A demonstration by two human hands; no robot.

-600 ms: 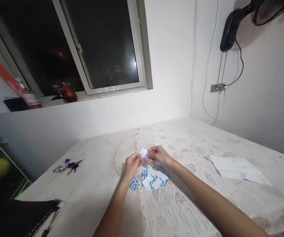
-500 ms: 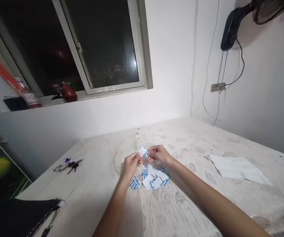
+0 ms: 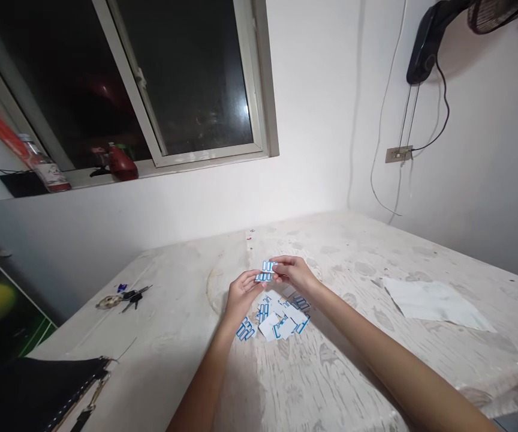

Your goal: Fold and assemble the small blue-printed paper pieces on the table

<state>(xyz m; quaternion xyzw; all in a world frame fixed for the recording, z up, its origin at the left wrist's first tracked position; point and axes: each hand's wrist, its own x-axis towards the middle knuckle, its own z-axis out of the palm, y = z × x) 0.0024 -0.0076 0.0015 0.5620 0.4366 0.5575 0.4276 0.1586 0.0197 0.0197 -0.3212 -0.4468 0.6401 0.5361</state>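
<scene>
Two small white paper pieces printed with blue boxes meet edge to edge above the table. My left hand (image 3: pixel 241 294) pinches the lower paper piece (image 3: pixel 262 277) between its fingers. The upper paper piece (image 3: pixel 267 266) is in the grip of my right hand (image 3: pixel 298 275), whose fingers cover its right end. Just below both hands lies a loose pile of similar paper pieces (image 3: pixel 285 327), some plain white, some with blue lines, overlapping one another. The print on them is too small to read.
A patterned cloth covers the table (image 3: pixel 169 336). Keys (image 3: pixel 133 297) lie at the left, near a black zipped pouch (image 3: pixel 56 384). A white sheet (image 3: pixel 434 303) rests at the right. Bottles (image 3: pixel 122 163) stand on the windowsill; a fan (image 3: pixel 425 48) hangs on the wall.
The single piece seen white side up between my hands is replaced by two blue-printed pieces, one per hand. Both hands have moved slightly up; the pile looks much the same.
</scene>
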